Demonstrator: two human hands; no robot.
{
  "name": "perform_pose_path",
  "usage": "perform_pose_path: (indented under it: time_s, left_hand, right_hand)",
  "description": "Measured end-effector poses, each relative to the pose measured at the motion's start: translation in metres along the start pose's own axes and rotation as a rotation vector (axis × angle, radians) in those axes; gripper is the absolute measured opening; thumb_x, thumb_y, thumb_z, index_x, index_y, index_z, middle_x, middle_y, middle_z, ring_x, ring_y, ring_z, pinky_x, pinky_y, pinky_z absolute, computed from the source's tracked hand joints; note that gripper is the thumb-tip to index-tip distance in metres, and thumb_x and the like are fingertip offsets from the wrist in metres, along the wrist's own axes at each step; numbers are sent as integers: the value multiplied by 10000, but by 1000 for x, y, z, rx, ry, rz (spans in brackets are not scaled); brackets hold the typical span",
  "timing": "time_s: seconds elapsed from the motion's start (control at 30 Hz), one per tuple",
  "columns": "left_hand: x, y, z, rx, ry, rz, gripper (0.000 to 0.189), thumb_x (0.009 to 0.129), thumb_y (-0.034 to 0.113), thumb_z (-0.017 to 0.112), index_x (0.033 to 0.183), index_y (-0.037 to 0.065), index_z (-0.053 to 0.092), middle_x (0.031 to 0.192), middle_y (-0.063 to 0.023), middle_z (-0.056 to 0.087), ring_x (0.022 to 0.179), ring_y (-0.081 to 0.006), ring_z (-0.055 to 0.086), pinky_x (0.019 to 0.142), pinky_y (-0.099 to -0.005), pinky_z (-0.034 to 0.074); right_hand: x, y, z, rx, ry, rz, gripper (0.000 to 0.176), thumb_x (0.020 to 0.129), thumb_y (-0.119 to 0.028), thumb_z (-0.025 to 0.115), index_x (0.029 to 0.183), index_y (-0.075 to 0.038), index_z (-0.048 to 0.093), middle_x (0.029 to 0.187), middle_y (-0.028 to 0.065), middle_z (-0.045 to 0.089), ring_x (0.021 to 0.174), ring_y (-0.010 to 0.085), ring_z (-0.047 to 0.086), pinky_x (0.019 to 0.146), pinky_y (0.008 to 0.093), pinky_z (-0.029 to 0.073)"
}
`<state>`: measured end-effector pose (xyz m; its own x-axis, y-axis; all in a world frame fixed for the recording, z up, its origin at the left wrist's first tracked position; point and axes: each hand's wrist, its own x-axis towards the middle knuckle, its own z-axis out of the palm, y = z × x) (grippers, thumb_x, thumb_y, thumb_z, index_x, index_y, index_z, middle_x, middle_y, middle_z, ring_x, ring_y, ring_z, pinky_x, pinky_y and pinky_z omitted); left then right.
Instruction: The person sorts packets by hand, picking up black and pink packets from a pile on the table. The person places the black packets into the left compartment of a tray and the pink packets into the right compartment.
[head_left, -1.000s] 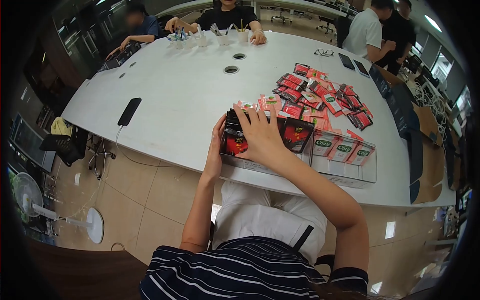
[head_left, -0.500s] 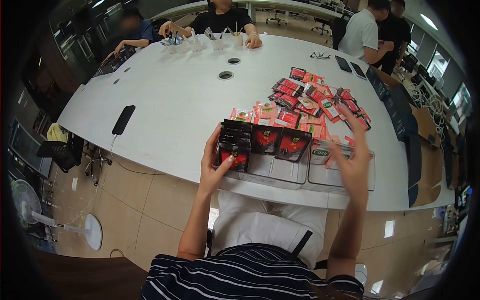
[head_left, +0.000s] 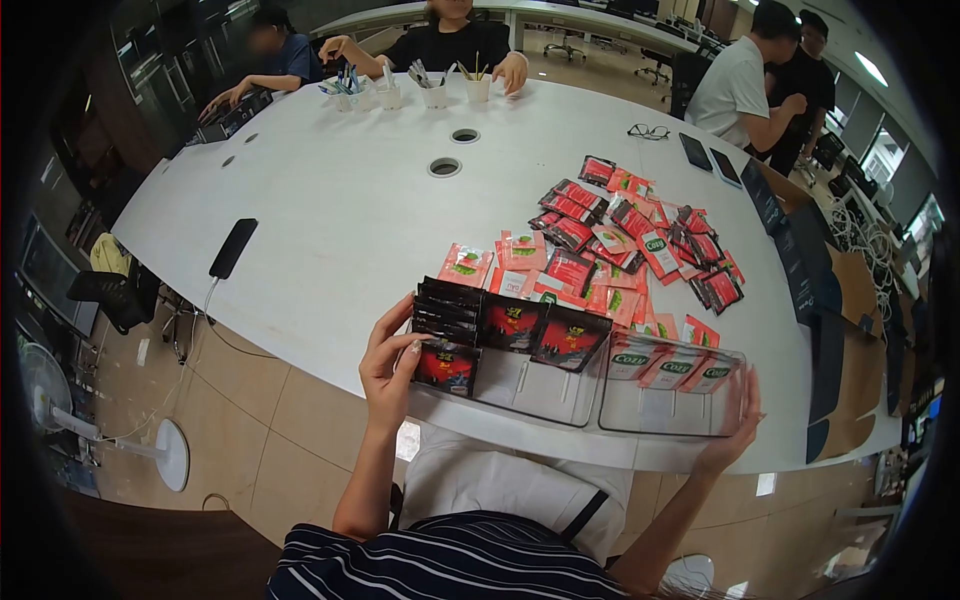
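Two clear plastic trays stand side by side at the table's near edge. The left tray (head_left: 540, 400) holds black-and-red packets (head_left: 445, 367), some stacked at its left side and others along its back. In the right tray (head_left: 650, 420) there are pink Cozy packets (head_left: 672, 368) along the back. My left hand (head_left: 388, 370) grips the left end of the left tray, its thumb near the front packet. My right hand (head_left: 738, 425) is closed round the right end of the right tray. Beyond the trays lies a loose pile of red, black and pink packets (head_left: 570, 270).
White table (head_left: 330, 220) with a phone (head_left: 234, 248) and cable at left. Cups of pens (head_left: 434, 95), glasses (head_left: 649, 131) and two phones (head_left: 696, 151) lie farther back. Dark boxes (head_left: 795, 270) line the right edge. Other people are at the far side.
My right hand has moved down from above the right tray to its right end. Three Cozy packets now show clearly there. The trays appear lower in view and slightly turned.
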<state>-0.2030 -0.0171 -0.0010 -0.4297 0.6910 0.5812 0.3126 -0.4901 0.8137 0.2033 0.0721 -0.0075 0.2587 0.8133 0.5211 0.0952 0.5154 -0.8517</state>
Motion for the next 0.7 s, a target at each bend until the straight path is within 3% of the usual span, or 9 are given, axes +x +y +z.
perform_pose_path:
  time_s: [0.03,0.27,0.3,0.4,0.43,0.53,0.57,0.7]
  left_hand:
    - [0,2,1,14,19,-23,176,864,65,544,946,-8,682,1322,-200,502,1244,-306,467,1038,-408,358]
    - [-1,-2,5,-93,93,-73,121,856,74,519,956,14,553,1349,-234,463,1260,-309,449,1054,-416,335]
    - [-1,-4,3,-102,70,-69,221,848,91,525,1060,48,482,1368,-248,440,1277,-306,432,1064,-413,322]
    - [-1,1,8,-94,90,-101,325,845,102,537,1147,66,420,1387,-250,420,1284,-293,424,1065,-399,321]
    - [-3,0,7,-82,84,-128,454,872,218,569,1240,42,370,1378,-241,420,1235,-251,452,1046,-357,327]
    - [-5,2,7,-184,118,-187,577,843,199,606,1326,47,328,1395,-246,409,1267,-271,438,1048,-375,340]
    - [-5,3,7,-135,123,-194,691,833,270,635,1387,43,290,1377,-235,430,1246,-264,457,1033,-364,356]
    - [-4,3,8,-93,147,-192,705,824,324,633,1386,41,315,1358,-222,452,1216,-255,486,1019,-349,371]
  right_hand:
    - [-1,-12,7,28,23,133,633,985,-429,177,1380,16,394,1378,197,459,1302,312,418,1091,432,274]
    - [2,-13,6,-160,-35,86,739,927,-536,228,1388,20,385,1373,202,467,1269,322,462,1036,470,344]
    - [1,-12,5,-171,-41,71,751,922,-547,234,1387,22,386,1368,201,473,1260,320,472,1022,471,361]
    - [1,-14,5,-214,-44,51,797,907,-595,246,1377,29,401,1349,196,495,1228,314,506,968,460,415]
    - [1,-15,5,-230,-42,49,815,902,-614,248,1372,32,408,1341,194,502,1217,312,517,948,454,434]
    - [2,-14,5,-293,-54,14,859,893,-662,229,1368,28,418,1328,185,515,1196,305,536,903,440,467]
    - [2,-13,5,-297,-56,5,866,892,-669,218,1358,30,433,1330,184,513,1188,306,542,889,436,476]
    - [1,-11,2,-343,-73,-33,895,890,-692,186,1307,36,497,1341,182,498,1158,311,564,834,419,512]
